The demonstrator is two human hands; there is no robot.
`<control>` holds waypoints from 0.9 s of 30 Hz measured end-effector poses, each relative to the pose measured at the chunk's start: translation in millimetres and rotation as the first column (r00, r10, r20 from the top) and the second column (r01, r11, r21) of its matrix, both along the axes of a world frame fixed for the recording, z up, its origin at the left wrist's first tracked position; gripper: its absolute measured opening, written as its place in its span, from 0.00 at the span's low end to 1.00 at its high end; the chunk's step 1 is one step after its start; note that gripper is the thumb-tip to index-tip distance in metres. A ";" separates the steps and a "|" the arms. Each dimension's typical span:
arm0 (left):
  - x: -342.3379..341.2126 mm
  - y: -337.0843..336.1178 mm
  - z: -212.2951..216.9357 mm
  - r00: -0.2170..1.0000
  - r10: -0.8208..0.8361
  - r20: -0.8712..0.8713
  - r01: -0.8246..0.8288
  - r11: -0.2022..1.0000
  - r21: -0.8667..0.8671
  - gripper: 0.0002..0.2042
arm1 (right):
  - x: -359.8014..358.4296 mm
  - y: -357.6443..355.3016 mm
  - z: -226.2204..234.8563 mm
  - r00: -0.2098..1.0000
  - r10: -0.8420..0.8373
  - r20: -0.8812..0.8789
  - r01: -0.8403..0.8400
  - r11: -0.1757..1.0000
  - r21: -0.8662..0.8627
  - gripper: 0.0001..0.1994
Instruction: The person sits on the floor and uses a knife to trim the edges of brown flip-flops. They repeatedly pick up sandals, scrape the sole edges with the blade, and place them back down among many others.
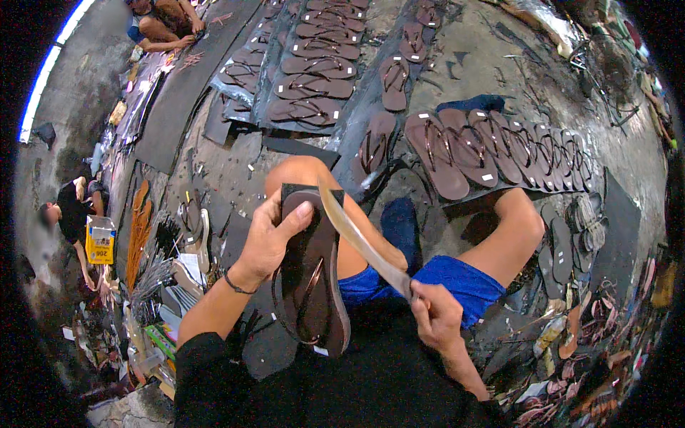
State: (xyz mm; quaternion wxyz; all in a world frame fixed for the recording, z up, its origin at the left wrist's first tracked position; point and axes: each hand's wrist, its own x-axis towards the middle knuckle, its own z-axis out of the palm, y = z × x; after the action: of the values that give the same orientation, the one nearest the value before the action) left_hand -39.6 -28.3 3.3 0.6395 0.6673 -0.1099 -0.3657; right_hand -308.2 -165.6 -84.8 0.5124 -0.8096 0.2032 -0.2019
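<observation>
A dark brown flip-flop (pixel 305 265) with thin shiny straps is held upright in front of my body by my left hand (pixel 265 239). The thumb presses on its upper face near the toe end, and the fingers are behind it. Black sheet with square corners (pixel 291 190) sticks out around the rounded toe. My right hand (pixel 437 314) is closed round the handle end of a knife (pixel 367 246) with a long, curved blade. The blade slants up to the left, and its tip is beside the right corner of the black sheet. Whether it touches cannot be made out.
Rows of finished-looking brown flip-flops (pixel 314 87) lie ahead, with another row (pixel 492 153) to the right. Rubber scraps (pixel 571 371) are heaped at right. Bundled strips (pixel 153 260) and a yellow box (pixel 100 240) are at left. Two other people (pixel 160 21) sit far left.
</observation>
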 end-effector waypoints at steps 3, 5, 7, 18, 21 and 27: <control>-4.6 13.7 -12.4 0.995 0.009 -0.101 -0.009 1.000 0.008 0.16 | -10.5 7.1 -7.6 0.997 0.068 -0.036 -0.068 0.998 -0.009 0.17; -11.2 15.7 -14.4 0.993 0.009 -0.118 -0.009 1.000 0.008 0.17 | -12.2 2.3 -9.5 0.992 0.089 -0.092 -0.090 0.996 -0.013 0.17; -10.9 14.6 -16.5 0.994 -0.038 -0.099 0.039 0.999 0.008 0.18 | -1.5 -8.0 -1.1 0.999 0.021 -0.043 -0.027 0.988 -0.154 0.15; -21.5 -7.5 -4.6 0.892 -0.447 -0.070 0.443 0.894 -0.057 0.15 | 49.6 -79.9 114.4 0.890 0.318 -0.326 -0.343 0.939 -0.021 0.13; -26.0 -13.5 -0.4 0.885 -0.452 -0.112 0.450 0.892 -0.046 0.15 | 66.1 -83.1 117.5 0.893 0.346 -0.287 -0.355 0.935 0.021 0.13; -11.3 -26.9 28.7 0.758 -0.652 0.012 0.644 0.752 0.138 0.17 | 94.8 -97.7 99.0 0.788 0.615 -0.039 -0.550 0.731 0.404 0.20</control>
State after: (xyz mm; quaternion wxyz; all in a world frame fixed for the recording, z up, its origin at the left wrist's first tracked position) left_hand -51.0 -55.2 32.1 0.4265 0.6373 -0.3299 -0.5506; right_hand -213.4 -263.3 14.1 0.6739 -0.7341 0.0156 0.0817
